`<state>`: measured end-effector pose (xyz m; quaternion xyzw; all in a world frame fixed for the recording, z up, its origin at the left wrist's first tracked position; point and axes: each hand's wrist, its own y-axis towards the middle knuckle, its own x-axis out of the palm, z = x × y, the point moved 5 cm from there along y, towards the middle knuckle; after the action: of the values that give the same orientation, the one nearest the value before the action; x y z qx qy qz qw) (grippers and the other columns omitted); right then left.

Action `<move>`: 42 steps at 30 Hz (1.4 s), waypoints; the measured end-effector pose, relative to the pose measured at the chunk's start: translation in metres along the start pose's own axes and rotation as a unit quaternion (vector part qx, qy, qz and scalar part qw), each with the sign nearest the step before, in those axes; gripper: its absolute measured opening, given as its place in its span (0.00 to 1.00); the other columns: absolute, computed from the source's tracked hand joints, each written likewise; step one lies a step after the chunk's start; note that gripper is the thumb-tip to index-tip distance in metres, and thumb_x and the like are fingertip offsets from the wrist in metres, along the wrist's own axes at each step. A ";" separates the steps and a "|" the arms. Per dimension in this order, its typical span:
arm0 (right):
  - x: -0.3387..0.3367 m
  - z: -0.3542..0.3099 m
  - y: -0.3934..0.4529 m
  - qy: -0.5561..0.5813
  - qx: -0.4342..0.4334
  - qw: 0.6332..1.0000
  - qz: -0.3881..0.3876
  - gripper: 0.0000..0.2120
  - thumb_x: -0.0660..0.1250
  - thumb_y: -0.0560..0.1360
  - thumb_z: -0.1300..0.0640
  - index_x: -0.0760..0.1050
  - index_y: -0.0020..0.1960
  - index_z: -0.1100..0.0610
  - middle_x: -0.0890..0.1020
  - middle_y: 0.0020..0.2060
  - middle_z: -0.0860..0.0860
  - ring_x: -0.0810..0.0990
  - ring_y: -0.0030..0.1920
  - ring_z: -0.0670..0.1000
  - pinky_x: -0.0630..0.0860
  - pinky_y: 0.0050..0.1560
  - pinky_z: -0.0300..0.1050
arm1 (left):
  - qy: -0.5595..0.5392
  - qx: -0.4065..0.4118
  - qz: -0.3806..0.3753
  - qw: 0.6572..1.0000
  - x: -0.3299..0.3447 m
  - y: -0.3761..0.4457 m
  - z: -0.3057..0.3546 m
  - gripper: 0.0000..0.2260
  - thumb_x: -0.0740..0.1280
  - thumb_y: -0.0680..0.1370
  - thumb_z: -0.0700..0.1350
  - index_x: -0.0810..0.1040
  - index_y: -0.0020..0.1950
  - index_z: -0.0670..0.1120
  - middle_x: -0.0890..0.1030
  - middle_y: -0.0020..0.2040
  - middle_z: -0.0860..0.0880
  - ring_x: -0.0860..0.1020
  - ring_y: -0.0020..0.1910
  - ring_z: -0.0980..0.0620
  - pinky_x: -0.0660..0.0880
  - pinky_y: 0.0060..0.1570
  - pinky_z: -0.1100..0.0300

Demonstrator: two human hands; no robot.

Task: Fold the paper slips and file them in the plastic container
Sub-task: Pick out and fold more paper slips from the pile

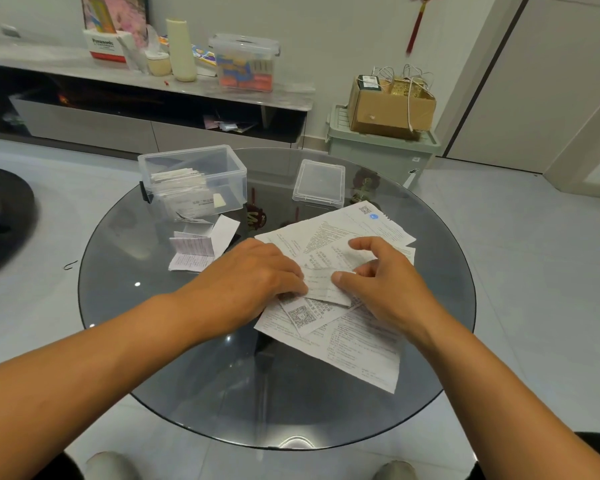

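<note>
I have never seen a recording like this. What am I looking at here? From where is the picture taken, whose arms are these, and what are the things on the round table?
There is no machine here. The single picture comes from a camera worn on a person's head, looking forward and down, so the two bare arms are that person's own.

The left hand and the right hand both rest on a small paper slip, which they seem to be folding; the fingers pinch its edges. It lies on a pile of unfolded printed slips on the round glass table.

Further back stands an open clear plastic container with folded slips already inside. Its lid lies to the right of it. In front of the container lie a few folded slips not yet filed.
</note>
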<state>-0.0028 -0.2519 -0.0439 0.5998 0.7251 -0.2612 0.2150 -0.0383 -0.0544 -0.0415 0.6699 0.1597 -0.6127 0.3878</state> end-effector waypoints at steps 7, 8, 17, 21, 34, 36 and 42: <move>0.004 -0.008 -0.008 -0.183 -0.064 0.967 -0.163 0.28 0.79 0.70 0.47 0.73 0.66 0.37 0.71 0.60 0.39 0.74 0.60 0.47 0.74 0.67 0.51 | -0.039 -0.041 -0.003 0.998 0.003 -0.002 -0.010 0.19 0.75 0.73 0.34 0.85 0.58 0.54 0.84 0.58 0.57 0.80 0.54 0.50 0.75 0.49 0.57; 0.006 -0.007 -0.007 -0.190 -0.067 0.966 -0.161 0.28 0.78 0.70 0.48 0.71 0.66 0.35 0.71 0.61 0.39 0.74 0.61 0.47 0.74 0.67 0.52 | -0.062 -0.062 -0.004 0.996 0.004 -0.003 -0.011 0.16 0.74 0.75 0.36 0.85 0.58 0.54 0.84 0.59 0.57 0.80 0.56 0.51 0.76 0.53 0.57; 0.012 -0.020 -0.012 -0.025 -0.101 0.981 -0.163 0.26 0.63 0.81 0.56 0.65 0.74 0.34 0.81 0.63 0.40 0.78 0.61 0.40 0.72 0.64 0.41 | -0.045 -0.203 -0.031 0.978 0.007 -0.004 -0.004 0.25 0.66 0.71 0.73 0.79 0.60 0.59 0.79 0.55 0.63 0.74 0.54 0.59 0.71 0.48 0.59; 0.014 -0.027 -0.015 -0.007 -0.128 0.978 -0.165 0.28 0.61 0.82 0.60 0.62 0.76 0.36 0.84 0.54 0.34 0.77 0.61 0.34 0.67 0.61 0.36 | -0.095 -0.252 0.046 0.962 0.011 -0.006 -0.003 0.16 0.65 0.76 0.68 0.78 0.45 0.56 0.77 0.42 0.59 0.73 0.45 0.57 0.71 0.42 0.56; 0.040 -0.009 0.008 -0.043 -0.089 0.995 -0.025 0.32 0.77 0.67 0.33 0.71 0.67 0.38 0.78 0.51 0.37 0.76 0.54 0.45 0.76 0.58 0.53 | -0.310 -0.365 0.045 0.877 0.012 -0.013 -0.020 0.27 0.79 0.72 0.51 0.69 0.65 0.59 0.75 0.56 0.61 0.78 0.49 0.60 0.78 0.47 0.62; 0.042 -0.008 0.012 -0.040 -0.076 0.996 -0.017 0.31 0.77 0.68 0.35 0.71 0.67 0.39 0.77 0.51 0.38 0.76 0.54 0.45 0.76 0.59 0.53 | -0.304 -0.361 0.041 0.881 0.012 -0.012 -0.022 0.36 0.79 0.72 0.50 0.63 0.73 0.61 0.71 0.63 0.58 0.75 0.56 0.59 0.77 0.54 0.62; 0.039 -0.003 0.019 -0.055 -0.073 0.995 0.030 0.14 0.72 0.77 0.49 0.75 0.61 0.42 0.78 0.48 0.41 0.78 0.49 0.45 0.77 0.56 0.54 | -0.227 -0.351 0.021 0.908 0.014 -0.014 -0.030 0.29 0.80 0.70 0.54 0.74 0.68 0.61 0.68 0.65 0.59 0.69 0.64 0.54 0.73 0.65 0.52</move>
<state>0.0089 -0.2178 -0.0677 0.5888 0.7110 -0.2338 0.3051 -0.0243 -0.0272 -0.0605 0.3364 0.2580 -0.6442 0.6366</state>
